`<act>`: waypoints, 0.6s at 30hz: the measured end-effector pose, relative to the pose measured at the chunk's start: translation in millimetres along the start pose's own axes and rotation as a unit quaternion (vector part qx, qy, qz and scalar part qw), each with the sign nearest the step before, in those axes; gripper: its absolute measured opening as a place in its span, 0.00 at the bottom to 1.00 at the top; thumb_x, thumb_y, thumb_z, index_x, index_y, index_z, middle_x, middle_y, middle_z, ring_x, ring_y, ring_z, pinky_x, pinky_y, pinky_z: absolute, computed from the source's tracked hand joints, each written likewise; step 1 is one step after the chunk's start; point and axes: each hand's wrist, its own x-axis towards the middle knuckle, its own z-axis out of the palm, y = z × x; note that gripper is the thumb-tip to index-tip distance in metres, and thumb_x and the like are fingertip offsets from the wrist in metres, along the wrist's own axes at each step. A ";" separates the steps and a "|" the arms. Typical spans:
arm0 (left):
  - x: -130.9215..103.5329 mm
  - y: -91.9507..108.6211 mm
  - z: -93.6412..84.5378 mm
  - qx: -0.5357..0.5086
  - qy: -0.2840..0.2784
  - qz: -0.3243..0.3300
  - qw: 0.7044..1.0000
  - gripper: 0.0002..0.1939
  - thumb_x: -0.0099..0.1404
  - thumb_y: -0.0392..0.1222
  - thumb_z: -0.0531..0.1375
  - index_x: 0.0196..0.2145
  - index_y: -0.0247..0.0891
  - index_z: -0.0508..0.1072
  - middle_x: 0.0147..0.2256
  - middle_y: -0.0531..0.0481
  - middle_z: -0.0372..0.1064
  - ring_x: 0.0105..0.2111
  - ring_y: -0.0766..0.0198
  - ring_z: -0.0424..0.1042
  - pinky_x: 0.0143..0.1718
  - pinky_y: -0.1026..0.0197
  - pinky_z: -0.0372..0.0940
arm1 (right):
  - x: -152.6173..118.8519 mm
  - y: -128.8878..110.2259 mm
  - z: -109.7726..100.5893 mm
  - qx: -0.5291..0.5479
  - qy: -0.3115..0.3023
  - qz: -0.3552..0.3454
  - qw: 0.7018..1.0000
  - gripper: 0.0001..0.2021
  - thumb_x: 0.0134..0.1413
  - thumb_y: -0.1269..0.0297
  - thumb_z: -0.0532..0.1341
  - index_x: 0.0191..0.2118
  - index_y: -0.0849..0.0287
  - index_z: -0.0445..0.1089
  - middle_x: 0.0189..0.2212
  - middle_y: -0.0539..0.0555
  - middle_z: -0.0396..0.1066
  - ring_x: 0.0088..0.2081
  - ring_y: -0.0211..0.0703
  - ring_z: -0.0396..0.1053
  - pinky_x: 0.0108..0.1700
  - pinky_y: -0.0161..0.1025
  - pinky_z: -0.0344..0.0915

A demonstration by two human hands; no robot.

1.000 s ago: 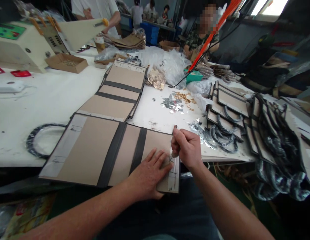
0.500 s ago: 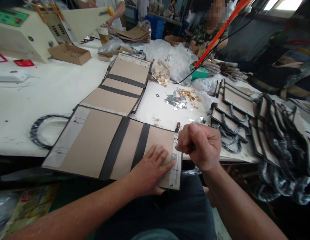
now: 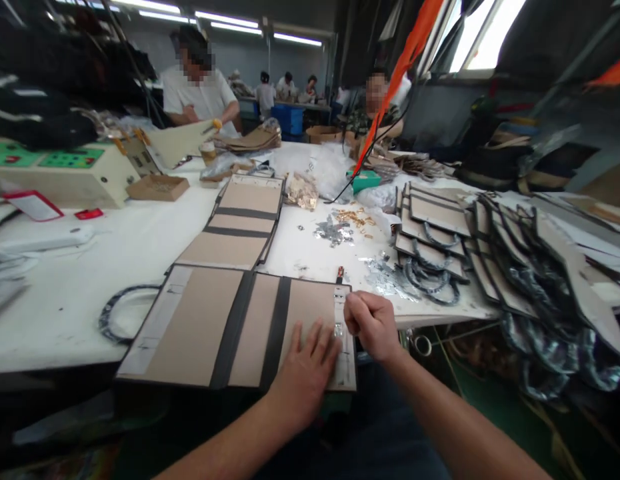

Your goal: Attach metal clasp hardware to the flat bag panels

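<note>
A flat beige board panel with black fold strips [image 3: 205,320] lies unfolded along the table's near edge, partly overhanging it. My left hand [image 3: 310,363] rests on its right section, palm down with fingers spread. At the right edge, over a pale strip carrying small metal plates [image 3: 339,329], my right hand [image 3: 373,323] is closed in a fist; what it holds, if anything, is hidden. A black plastic-wrapped handle [image 3: 110,313] loops out from the panel's left side. Just beyond the right edge lies a small metal-and-orange piece [image 3: 341,273].
More panels [image 3: 250,230] lie behind this one. Silver plates [image 3: 390,277] and gold clips [image 3: 357,219] are scattered on the table [image 3: 140,247]. Stacked panels with wrapped handles [image 3: 435,233] stand right. A cardboard tray [image 3: 157,188] and a cream machine [image 3: 65,177] are left; co-workers sit beyond.
The camera view has tilted up, bringing more of the room into sight. My left hand stays flat on the panel, and my right fist is now lower, close to its right edge.
</note>
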 end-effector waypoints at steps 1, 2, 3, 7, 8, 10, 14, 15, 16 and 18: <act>-1.1 3.4 1.0 -0.002 0.002 -0.005 1.000 0.39 0.67 0.40 0.59 0.73 0.38 0.53 0.75 0.35 0.43 0.74 0.36 0.39 0.69 0.23 0.34 | -10.9 -7.4 -6.9 0.016 0.012 0.011 1.000 0.27 0.69 0.52 0.60 0.19 0.58 0.63 0.16 0.48 0.60 0.19 0.35 0.57 0.25 0.36 0.55; -2.9 5.5 -0.8 -0.012 0.009 -0.010 1.000 0.39 0.66 0.36 0.58 0.73 0.40 0.56 0.74 0.38 0.45 0.74 0.37 0.41 0.70 0.23 0.36 | -24.4 -15.3 -14.5 0.042 0.025 0.022 0.999 0.26 0.70 0.52 0.59 0.20 0.58 0.63 0.16 0.47 0.59 0.19 0.35 0.56 0.24 0.36 0.54; -5.5 6.3 -5.9 -0.032 0.021 -0.016 0.999 0.39 0.63 0.32 0.58 0.72 0.42 0.58 0.74 0.41 0.48 0.74 0.39 0.43 0.71 0.25 0.39 | -40.0 -23.0 -22.2 0.070 0.030 0.030 0.997 0.26 0.71 0.51 0.58 0.21 0.58 0.63 0.16 0.47 0.59 0.18 0.35 0.56 0.23 0.36 0.54; -27.6 1.9 -61.3 -0.217 0.124 -0.045 0.967 0.34 0.67 0.31 0.55 0.69 0.47 0.64 0.70 0.47 0.60 0.70 0.49 0.58 0.72 0.42 0.51 | -98.4 -44.7 -42.3 0.097 -0.003 0.068 0.993 0.26 0.70 0.48 0.57 0.22 0.58 0.64 0.16 0.48 0.60 0.19 0.36 0.56 0.22 0.35 0.53; -35.7 0.9 -81.1 -0.280 0.149 -0.060 0.946 0.29 0.71 0.35 0.55 0.68 0.48 0.66 0.68 0.48 0.62 0.68 0.50 0.61 0.72 0.45 0.53 | -106.3 -48.1 -43.0 0.084 0.000 0.085 0.993 0.26 0.69 0.47 0.58 0.21 0.57 0.63 0.16 0.48 0.59 0.18 0.36 0.56 0.22 0.35 0.52; -54.3 1.7 -120.6 -0.405 0.194 -0.110 0.887 0.23 0.74 0.46 0.58 0.64 0.48 0.72 0.65 0.47 0.68 0.66 0.48 0.65 0.70 0.46 0.56 | -110.4 -54.7 -39.5 0.042 0.034 0.102 0.993 0.27 0.65 0.44 0.61 0.21 0.57 0.62 0.15 0.47 0.58 0.18 0.36 0.56 0.22 0.35 0.52; -96.0 15.9 -178.4 -0.625 0.322 -0.212 0.679 0.28 0.64 0.53 0.69 0.58 0.40 0.77 0.54 0.42 0.78 0.60 0.41 0.72 0.65 0.42 0.63 | -90.2 -74.8 -20.4 -0.042 0.098 0.040 0.993 0.19 0.55 0.44 0.68 0.32 0.57 0.72 0.20 0.47 0.63 0.23 0.40 0.62 0.27 0.36 0.59; -106.1 21.2 -187.2 -0.658 0.356 -0.227 0.624 0.30 0.60 0.53 0.72 0.58 0.39 0.77 0.52 0.41 0.79 0.58 0.40 0.74 0.64 0.40 0.65 | -84.3 -81.6 -14.6 -0.055 0.102 0.020 0.993 0.19 0.53 0.45 0.69 0.37 0.57 0.74 0.20 0.46 0.64 0.24 0.41 0.63 0.28 0.37 0.60; -115.6 27.0 -194.2 -0.677 0.388 -0.238 0.578 0.32 0.58 0.51 0.74 0.57 0.38 0.77 0.51 0.41 0.80 0.56 0.39 0.75 0.62 0.40 0.67 | -79.3 -89.0 -8.9 -0.064 0.108 0.001 0.992 0.20 0.52 0.45 0.70 0.41 0.57 0.74 0.20 0.45 0.63 0.24 0.42 0.63 0.28 0.37 0.62; -132.6 39.6 -203.9 -0.694 0.433 -0.253 0.517 0.32 0.55 0.47 0.75 0.56 0.37 0.78 0.50 0.41 0.81 0.54 0.39 0.77 0.61 0.39 0.68 | -72.7 -105.5 1.5 -0.074 0.122 -0.038 0.989 0.24 0.51 0.44 0.71 0.45 0.57 0.74 0.21 0.45 0.64 0.24 0.44 0.65 0.29 0.39 0.64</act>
